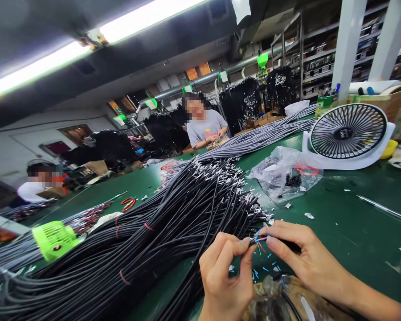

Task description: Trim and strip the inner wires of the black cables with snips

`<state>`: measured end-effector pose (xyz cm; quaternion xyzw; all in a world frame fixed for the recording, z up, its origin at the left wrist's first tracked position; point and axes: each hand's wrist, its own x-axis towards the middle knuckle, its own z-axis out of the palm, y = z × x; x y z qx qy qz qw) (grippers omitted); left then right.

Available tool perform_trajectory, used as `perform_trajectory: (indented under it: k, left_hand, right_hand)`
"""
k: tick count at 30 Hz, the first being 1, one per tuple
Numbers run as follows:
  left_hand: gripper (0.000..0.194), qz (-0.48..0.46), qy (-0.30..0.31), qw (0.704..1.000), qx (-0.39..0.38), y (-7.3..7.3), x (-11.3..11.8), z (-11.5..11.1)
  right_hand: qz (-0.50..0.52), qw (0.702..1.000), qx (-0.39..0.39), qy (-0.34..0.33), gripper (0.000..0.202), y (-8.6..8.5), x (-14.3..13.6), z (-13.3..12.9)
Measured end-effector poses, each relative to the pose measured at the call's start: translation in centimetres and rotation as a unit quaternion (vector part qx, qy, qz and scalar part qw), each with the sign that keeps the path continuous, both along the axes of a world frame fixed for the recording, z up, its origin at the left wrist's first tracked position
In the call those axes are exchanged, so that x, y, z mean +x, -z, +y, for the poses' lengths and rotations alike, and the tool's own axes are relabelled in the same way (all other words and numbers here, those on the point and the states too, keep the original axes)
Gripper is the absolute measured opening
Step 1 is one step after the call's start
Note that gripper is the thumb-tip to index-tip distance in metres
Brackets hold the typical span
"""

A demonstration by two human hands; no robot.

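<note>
My left hand (225,272) is closed, thumb and forefinger pinching a black cable (252,242) close to its stripped end. Thin coloured wires (260,244), blue, yellow, red and green among them, fan out from that end. The thumb and forefinger of my right hand (297,254) close on some of these wires. Something dark shows under the right palm, too hidden to name. To the left lies a large bundle of black cables (147,236), their stripped ends pointing towards my hands. Small blue wire scraps (265,269) are scattered on the green table (350,223) below my fingers.
A white desk fan (347,133) stands at the right behind a clear plastic bag (285,174). A pen (384,208) lies nearby. Grey cables (260,138) stretch across the back, and a small green fan (55,240) sits left. Two people work across the table.
</note>
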<state>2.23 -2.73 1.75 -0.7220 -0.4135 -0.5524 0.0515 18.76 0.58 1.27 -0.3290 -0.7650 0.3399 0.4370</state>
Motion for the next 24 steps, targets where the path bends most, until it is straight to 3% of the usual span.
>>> perform_trajectory:
  k: [14,18,21,24]
  left_hand:
    - [0.019,0.008,-0.011,1.000,-0.011,0.03,0.02,-0.31]
    - [0.010,-0.021,-0.024,0.994,-0.104,-0.18,0.32,-0.52]
    - [0.023,-0.052,-0.014,0.981,-0.187,-0.31,0.31,-0.47]
    - [0.036,-0.154,0.053,0.934,-0.318,-0.44,0.28,-0.30]
  right_hand:
    - [0.030,0.999,-0.023,-0.005,0.023,0.09,-0.15,-0.05]
    - [0.034,0.999,-0.030,0.010,0.022,-0.03,-0.07,-0.07]
    - [0.029,0.999,-0.027,0.012,0.022,-0.17,-0.09,-0.08]
    - [0.026,1.000,-0.010,0.012,0.022,-0.28,-0.10,-0.13]
